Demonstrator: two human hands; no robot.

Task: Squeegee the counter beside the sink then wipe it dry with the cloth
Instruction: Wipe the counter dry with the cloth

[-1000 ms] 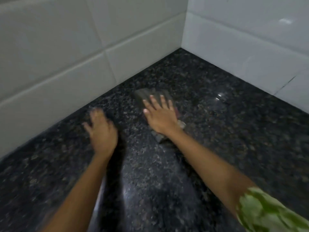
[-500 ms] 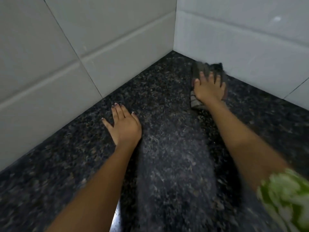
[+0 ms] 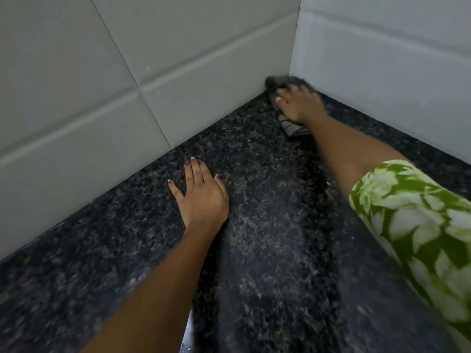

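Wiping-dry step is proceeding: right hand [image 3: 298, 105], fingers flat, is pressing the cloth [image 3: 278, 81] into the counter's [image 3: 267, 225] back corner. Left hand [image 3: 201, 197] is resting spread, empty. Next move is probably calling for a stroke outward along the wall [image 3: 382, 72].

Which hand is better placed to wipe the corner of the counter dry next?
The right hand: it presses the cloth into the corner, while the left hand rests flat on the counter.

One speckled counter [image 3: 254, 250] carries two hands: left hand [image 3: 201, 197] mid-counter, right hand [image 3: 298, 105] at its far corner, on one grey cloth [image 3: 277, 81]. Two tiled walls [image 3: 127, 72] border it; one green sleeve [image 3: 413, 225] above.
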